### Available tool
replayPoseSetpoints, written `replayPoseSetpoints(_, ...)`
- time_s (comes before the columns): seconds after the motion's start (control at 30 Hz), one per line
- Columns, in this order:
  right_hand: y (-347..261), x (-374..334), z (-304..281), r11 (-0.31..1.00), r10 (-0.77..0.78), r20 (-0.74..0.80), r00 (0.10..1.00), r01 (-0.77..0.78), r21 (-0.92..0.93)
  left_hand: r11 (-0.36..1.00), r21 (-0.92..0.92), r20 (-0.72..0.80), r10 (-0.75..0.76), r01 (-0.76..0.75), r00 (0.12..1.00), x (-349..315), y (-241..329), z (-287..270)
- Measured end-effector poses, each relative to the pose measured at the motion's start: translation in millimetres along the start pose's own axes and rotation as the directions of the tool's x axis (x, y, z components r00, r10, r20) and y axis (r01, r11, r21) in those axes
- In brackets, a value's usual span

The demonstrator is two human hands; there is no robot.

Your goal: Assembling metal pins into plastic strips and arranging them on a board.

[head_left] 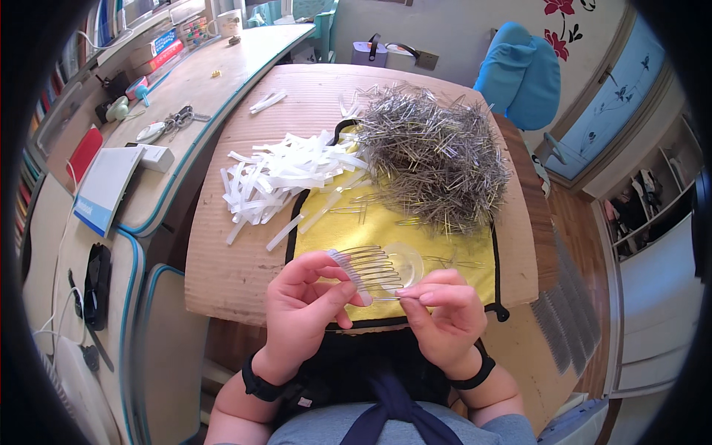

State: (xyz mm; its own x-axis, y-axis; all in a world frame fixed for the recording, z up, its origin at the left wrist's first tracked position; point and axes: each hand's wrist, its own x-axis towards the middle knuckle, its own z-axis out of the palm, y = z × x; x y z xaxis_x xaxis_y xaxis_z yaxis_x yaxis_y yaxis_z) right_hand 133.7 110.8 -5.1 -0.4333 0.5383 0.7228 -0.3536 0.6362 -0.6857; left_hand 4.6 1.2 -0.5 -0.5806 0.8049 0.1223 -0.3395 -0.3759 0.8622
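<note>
My left hand [305, 293] pinches a translucent plastic strip from which a row of thin metal prongs [374, 261] sticks out to the right, like a wire comb. Close by, the fingertips of my right hand [447, 305] are closed on a thin wire pin [386, 299] at the strip's near end. Behind the prongs, a small clear round dish [404, 261] rests on a yellow cloth [334, 241] with black edging. A big heap of bent wire pins [434, 159] covers the cloth's far part. White plastic strips [285, 174] lie heaped on its left.
A cardboard sheet [237, 278] lies under the cloth. Along the left runs a desk [200, 96] holding keys [182, 119], a white box [154, 157] and a mug [229, 24]. A blue-covered chair [519, 78] stands at the far right, with grey spiky mats [567, 319] nearer.
</note>
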Motion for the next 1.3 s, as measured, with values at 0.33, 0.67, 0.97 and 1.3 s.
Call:
replayPoseSetpoints(0.33, 1.9, 0.9, 2.5, 0.999, -0.025, 0.039, 0.999, 0.026, -0.034, 1.0, 0.017, 0.029, -0.003, 0.003, 1.0, 0.1, 0.1, -0.6)
replayPoseSetpoints(0.67, -3.2, 0.8, -2.8, 0.998, 0.005, 0.183, 0.983, 0.008, -0.069, 0.999, 0.049, 0.013, -0.015, 0.015, 1.0, -0.3, -1.3, -1.9)
replayPoseSetpoints(0.97, -13.7, -0.6, -0.2, 0.969, 0.243, 0.061, 0.968, -0.24, -0.051, 0.992, 0.123, -0.065, -0.02, 0.028, 0.998, -0.5, -0.5, 5.3)
replayPoseSetpoints(1.3, -6.4, 38.3, -72.7, 0.673, 0.224, 0.107, 0.969, -0.074, -0.736, 0.995, 0.091, -0.084, -0.043, 0.05, 0.996, -0.7, 5.8, 4.0)
